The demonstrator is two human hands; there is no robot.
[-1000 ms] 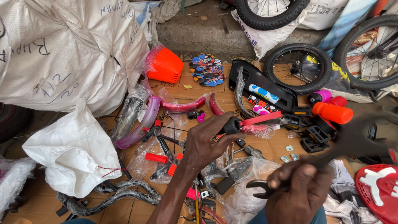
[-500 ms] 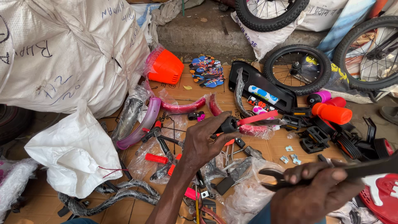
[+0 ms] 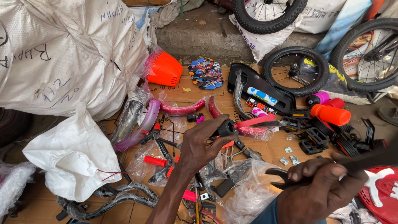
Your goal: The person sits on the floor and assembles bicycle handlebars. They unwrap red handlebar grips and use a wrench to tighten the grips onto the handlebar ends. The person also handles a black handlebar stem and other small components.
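Currently the left hand [image 3: 199, 147] pinches a small black cylindrical fitting [image 3: 226, 127] between thumb and fingertips; that fitting sits at the near end of a flat pink bar [image 3: 255, 122], held just above the cardboard sheet [image 3: 174, 93]. The right hand [image 3: 325, 188] is wrapped closed around the dark handles of a pair of pliers [image 3: 286, 176] (jaw position cannot be told, as the tool is blurred). Risk, as a judgement: the smooth fitting could slip from the fingertip pinch and drop among the crinkled clear plastic wrapping [image 3: 248, 195], where small parts hide easily; the pliers could also snag that wrapping. Nearby lie ribbed black pedals [image 3: 317, 137], a glossy orange cylinder [image 3: 331, 115] and a rubber-tyred spoked wheel [image 3: 295, 70].
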